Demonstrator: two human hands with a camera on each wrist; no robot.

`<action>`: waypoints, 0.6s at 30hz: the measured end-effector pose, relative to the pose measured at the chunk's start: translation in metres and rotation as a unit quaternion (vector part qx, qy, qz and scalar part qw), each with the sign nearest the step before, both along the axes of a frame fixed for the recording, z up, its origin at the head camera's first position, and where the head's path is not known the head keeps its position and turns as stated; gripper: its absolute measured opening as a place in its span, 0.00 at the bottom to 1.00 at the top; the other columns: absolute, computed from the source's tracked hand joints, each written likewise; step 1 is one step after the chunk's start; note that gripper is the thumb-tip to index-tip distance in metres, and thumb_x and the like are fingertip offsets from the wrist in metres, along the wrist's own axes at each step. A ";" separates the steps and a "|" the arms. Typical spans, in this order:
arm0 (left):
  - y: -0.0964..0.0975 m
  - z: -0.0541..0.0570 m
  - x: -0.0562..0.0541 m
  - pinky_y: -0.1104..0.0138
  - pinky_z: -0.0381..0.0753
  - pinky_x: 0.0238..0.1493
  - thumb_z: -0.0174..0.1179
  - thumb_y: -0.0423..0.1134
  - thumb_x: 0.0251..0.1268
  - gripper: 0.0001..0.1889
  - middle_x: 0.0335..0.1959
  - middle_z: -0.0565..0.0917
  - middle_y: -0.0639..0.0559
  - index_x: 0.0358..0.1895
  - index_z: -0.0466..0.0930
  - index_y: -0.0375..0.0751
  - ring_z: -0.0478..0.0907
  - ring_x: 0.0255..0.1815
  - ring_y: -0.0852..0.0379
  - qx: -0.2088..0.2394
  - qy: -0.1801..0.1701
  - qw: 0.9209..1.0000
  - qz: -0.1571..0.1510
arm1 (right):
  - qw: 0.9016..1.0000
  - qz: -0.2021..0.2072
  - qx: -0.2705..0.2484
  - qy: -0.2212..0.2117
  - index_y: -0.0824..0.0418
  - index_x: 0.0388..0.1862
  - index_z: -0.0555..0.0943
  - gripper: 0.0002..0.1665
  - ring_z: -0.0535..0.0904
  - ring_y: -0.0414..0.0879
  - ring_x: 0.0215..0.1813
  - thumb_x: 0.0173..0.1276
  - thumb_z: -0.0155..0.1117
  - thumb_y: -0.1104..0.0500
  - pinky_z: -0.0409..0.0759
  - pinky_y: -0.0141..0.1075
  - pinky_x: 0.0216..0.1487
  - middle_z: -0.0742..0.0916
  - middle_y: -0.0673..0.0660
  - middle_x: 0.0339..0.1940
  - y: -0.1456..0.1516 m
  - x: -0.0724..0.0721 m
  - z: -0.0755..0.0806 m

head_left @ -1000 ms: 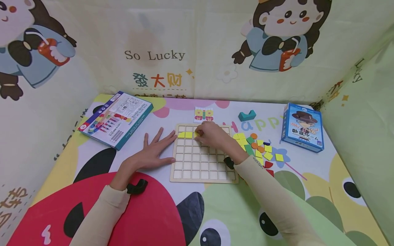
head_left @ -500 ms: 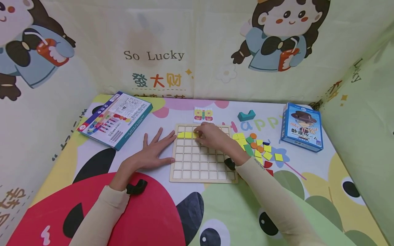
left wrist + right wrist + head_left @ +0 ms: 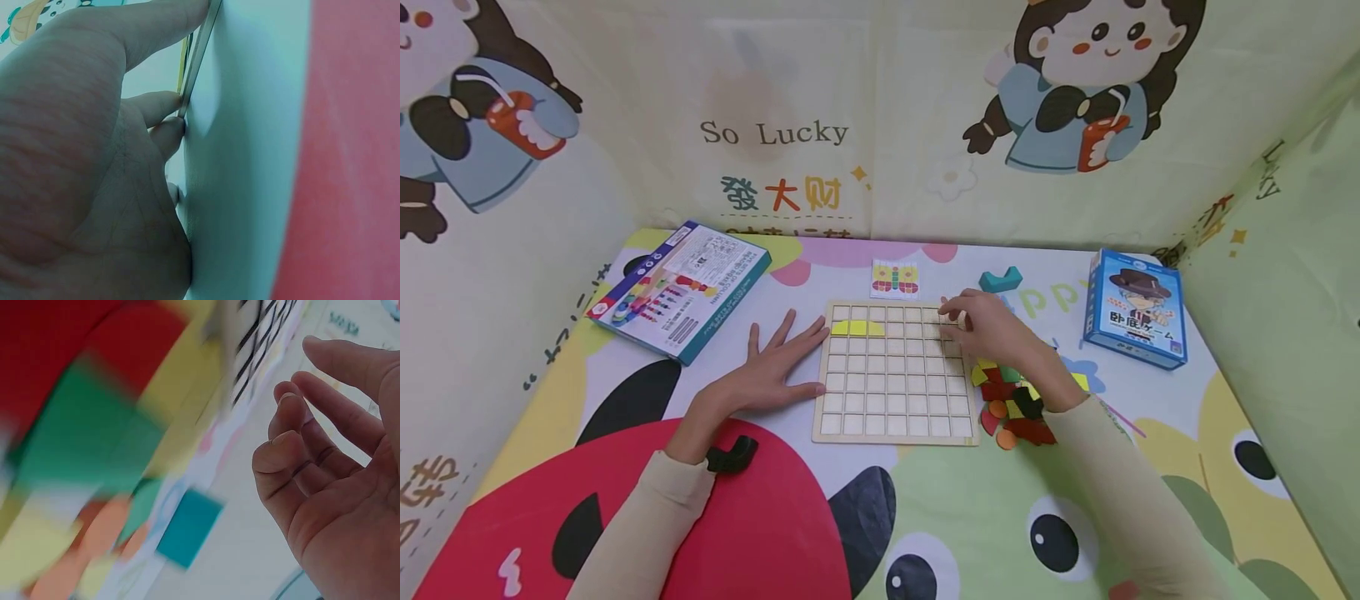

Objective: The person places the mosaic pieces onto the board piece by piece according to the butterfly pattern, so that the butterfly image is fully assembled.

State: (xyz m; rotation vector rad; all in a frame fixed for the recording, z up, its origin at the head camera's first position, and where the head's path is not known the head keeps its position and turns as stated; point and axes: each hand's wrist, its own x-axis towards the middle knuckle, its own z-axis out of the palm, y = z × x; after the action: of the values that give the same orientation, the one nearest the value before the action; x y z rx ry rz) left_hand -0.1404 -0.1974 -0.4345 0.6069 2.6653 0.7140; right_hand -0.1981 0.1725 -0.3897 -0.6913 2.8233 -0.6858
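Observation:
A wooden grid board [image 3: 896,442] lies flat on the table, with three yellow tiles [image 3: 858,327] side by side in its second row at the left. My left hand [image 3: 771,371] rests on the table with spread fingers, its fingertips and thumb against the board's left edge; the left wrist view shows them at that thin edge. Over the board's upper right part hovers my right hand [image 3: 988,329]. In the right wrist view its fingers are loosely bent, thumb apart, with nothing between them. Partly behind the right wrist is a pile of coloured tiles [image 3: 997,390], red, yellow, green and orange.
Beyond the board lies a butterfly pattern card [image 3: 895,279]. A teal notched block [image 3: 1001,280] is to its right. A flat box [image 3: 683,287] lies at the back left, and a blue card-game box [image 3: 1135,308] at the back right. A printed curtain [image 3: 910,200] rises behind the table.
My right hand has let go of the third yellow tile, now in its cell, and moved right across the board. The left hand has stayed in place.

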 end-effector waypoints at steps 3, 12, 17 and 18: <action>-0.001 -0.001 0.000 0.27 0.15 0.78 0.67 0.64 0.65 0.52 0.91 0.49 0.51 0.88 0.50 0.57 0.28 0.91 0.37 0.000 0.002 1.000 0.000 | 1.000 -0.027 0.010 -0.009 0.64 0.60 0.86 0.20 0.79 0.50 0.40 0.74 0.71 0.57 0.80 0.35 0.39 0.89 0.61 0.49 0.023 0.000 -0.002; 0.000 -0.003 0.000 0.26 0.15 0.78 0.66 0.65 0.64 0.53 0.91 0.48 0.51 0.88 0.50 0.57 0.28 0.91 0.37 0.002 -0.002 1.000 -0.001 | 0.995 -0.088 0.045 -0.026 0.64 0.61 0.86 0.19 0.80 0.53 0.45 0.75 0.69 0.58 0.81 0.34 0.41 0.88 0.64 0.52 0.085 0.004 -0.010; 0.000 -0.002 0.000 0.26 0.15 0.78 0.66 0.65 0.64 0.53 0.91 0.48 0.51 0.88 0.49 0.57 0.28 0.91 0.37 -0.002 0.002 1.000 0.000 | 0.994 -0.093 0.051 -0.029 0.66 0.60 0.86 0.19 0.78 0.52 0.42 0.74 0.70 0.59 0.78 0.35 0.38 0.88 0.66 0.51 0.100 0.005 -0.014; 0.000 -0.001 0.000 0.26 0.15 0.78 0.66 0.65 0.64 0.53 0.91 0.48 0.51 0.88 0.50 0.57 0.28 0.91 0.37 -0.001 0.001 1.000 0.001 | 0.994 -0.092 0.051 -0.030 0.66 0.60 0.86 0.19 0.78 0.52 0.42 0.74 0.70 0.59 0.78 0.35 0.37 0.88 0.66 0.51 0.101 0.005 -0.015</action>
State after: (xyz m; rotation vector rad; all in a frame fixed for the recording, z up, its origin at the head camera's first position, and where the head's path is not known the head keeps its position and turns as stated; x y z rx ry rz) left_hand -0.1409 -0.1976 -0.4358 0.6064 2.6683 0.7121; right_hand -0.1927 0.2732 -0.4048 -0.3909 2.8672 -0.5741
